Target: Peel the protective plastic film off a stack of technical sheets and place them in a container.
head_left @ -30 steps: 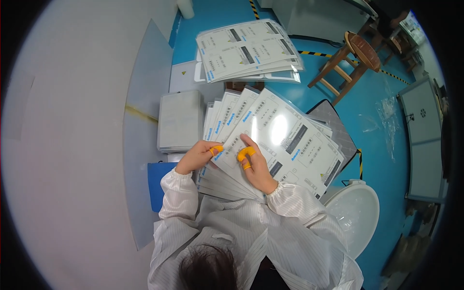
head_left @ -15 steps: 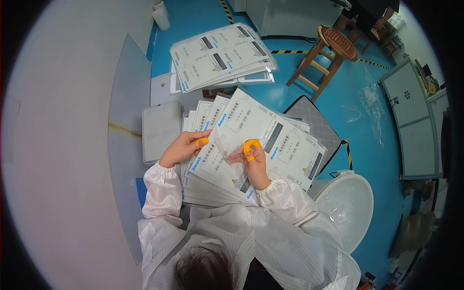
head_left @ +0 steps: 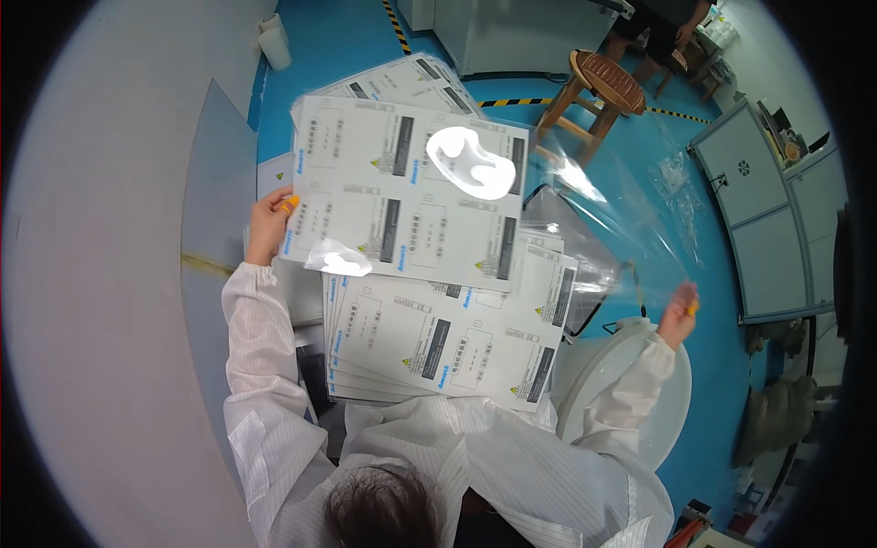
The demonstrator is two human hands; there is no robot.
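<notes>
My left hand [head_left: 268, 226], with a yellow finger cot, pinches the left edge of a printed white sheet [head_left: 352, 196]. The sheet is raised over the other sheets and glare whitens two patches of it. Out to the right, my right hand [head_left: 677, 316], also with a yellow finger cot, grips a clear plastic film [head_left: 630, 210]. The film stretches from near the sheet's right edge to my fingers; where it may still touch the sheet is hard to see. Beneath lies a fanned stack of similar printed sheets [head_left: 416, 365] in front of me.
Another stack of printed sheets [head_left: 402, 80] lies beyond. At right stand a white bin [head_left: 674, 402], a wooden stool [head_left: 607, 80] and grey cabinets [head_left: 754, 219]. Crumpled clear film [head_left: 674, 183] lies on the blue floor. A person [head_left: 653, 32] stands far off.
My left hand has lifted the top sheet up, away from me and leftward. My right hand has swung far to the right, drawing the clear film out from the sheet.
</notes>
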